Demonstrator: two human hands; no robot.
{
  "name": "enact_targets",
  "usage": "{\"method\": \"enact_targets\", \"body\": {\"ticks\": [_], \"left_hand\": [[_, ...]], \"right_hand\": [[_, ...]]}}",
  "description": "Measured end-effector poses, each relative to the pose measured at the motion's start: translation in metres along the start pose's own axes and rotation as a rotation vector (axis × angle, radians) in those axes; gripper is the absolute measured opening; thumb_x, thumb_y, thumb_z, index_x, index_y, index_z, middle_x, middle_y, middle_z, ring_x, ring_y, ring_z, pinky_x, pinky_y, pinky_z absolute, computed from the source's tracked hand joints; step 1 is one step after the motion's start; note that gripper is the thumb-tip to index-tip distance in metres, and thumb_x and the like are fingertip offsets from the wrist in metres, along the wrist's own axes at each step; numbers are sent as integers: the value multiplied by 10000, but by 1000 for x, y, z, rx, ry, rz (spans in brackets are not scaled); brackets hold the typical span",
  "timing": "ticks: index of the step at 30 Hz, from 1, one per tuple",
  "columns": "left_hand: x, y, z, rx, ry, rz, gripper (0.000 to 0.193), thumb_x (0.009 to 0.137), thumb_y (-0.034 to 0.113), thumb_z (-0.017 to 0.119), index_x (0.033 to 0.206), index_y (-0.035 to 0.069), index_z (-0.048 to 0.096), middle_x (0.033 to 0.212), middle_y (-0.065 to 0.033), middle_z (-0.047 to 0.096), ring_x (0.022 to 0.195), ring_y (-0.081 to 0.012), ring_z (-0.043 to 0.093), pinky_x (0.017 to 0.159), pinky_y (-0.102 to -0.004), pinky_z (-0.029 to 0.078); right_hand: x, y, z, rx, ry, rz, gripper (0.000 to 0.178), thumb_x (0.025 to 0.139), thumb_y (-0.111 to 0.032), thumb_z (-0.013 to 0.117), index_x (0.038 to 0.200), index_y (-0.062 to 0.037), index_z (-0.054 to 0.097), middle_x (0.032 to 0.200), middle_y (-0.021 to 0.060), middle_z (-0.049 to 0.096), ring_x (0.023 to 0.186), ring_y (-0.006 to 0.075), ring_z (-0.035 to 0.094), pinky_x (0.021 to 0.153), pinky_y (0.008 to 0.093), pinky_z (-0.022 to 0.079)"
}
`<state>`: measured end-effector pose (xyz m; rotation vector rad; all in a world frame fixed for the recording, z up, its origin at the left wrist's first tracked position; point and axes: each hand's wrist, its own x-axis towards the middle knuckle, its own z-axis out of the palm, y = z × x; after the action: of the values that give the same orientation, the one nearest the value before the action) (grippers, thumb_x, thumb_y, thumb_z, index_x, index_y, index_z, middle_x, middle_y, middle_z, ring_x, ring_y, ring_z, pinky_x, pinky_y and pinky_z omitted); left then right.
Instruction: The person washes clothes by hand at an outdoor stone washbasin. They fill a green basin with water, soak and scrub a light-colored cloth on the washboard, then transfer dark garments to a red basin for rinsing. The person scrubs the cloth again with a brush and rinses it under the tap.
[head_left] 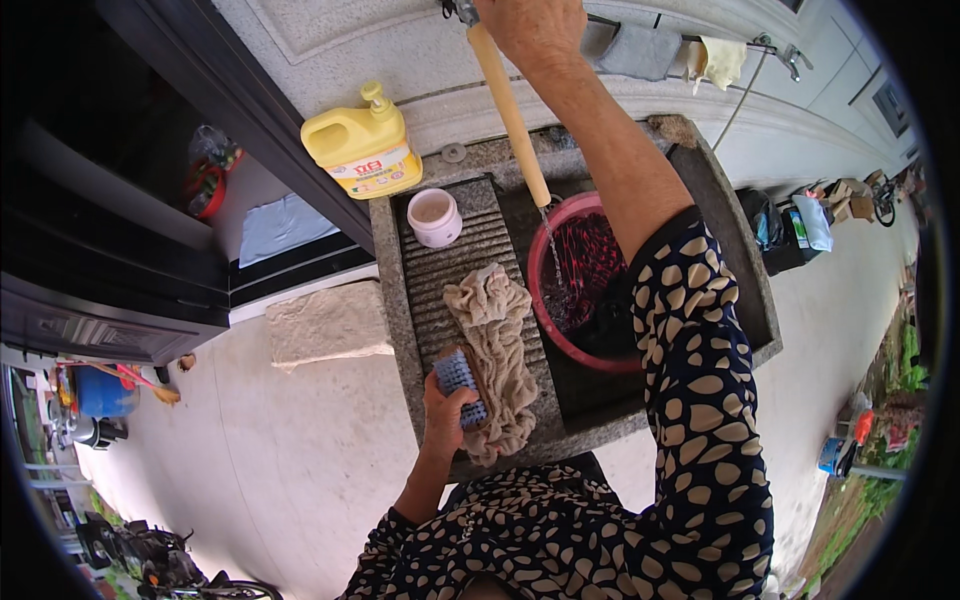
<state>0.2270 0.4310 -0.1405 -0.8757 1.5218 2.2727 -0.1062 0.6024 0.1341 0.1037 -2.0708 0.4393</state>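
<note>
My left hand (440, 415) is closed around a scrubbing brush (461, 388) with blue bristles, at the left edge of a wet, bunched beige cloth (500, 365). The cloth lies on the ridged washboard (470, 270) of a stone sink (590, 435). My right hand (535, 30) reaches up to the metal tap (462, 10) on the wall; the top edge cuts off its fingers. From the tap hangs a pale yellow hose (510, 115), and water runs out of it into a pink basin (556, 345) holding dark and red fabric (590, 260). My right arm covers part of the basin.
A white tub (434, 218) stands on the washboard, and a yellow pump jug (365, 150) at the sink's back left corner. Cloths (640, 52) hang on a wall rail. Left are a dark door frame (290, 120) and a stone step (330, 325). Bags (790, 225) lie right.
</note>
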Motion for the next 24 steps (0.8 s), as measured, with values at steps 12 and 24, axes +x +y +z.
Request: {"method": "enact_targets", "body": {"ticks": [12,24], "left_hand": [[3,2,14,33,6,63,674,671,40,669,1288,8,398,938,-73,557,775,-186,583,669,-376,493],[9,1,49,63,-12,276,823,732,64,761,1343,0,214,1183,-121,444,1035,-180,522,806,-328,506]], "right_hand": [[-1,-1,5,-9,71,-6,257,785,-223,605,615,-36,649,614,223,615,580,366,641,536,438,533],[-234,-26,-93,461,-729,-122,449,746,-197,710,1143,-88,528,1015,142,493,925,321,533,710,472,470]]}}
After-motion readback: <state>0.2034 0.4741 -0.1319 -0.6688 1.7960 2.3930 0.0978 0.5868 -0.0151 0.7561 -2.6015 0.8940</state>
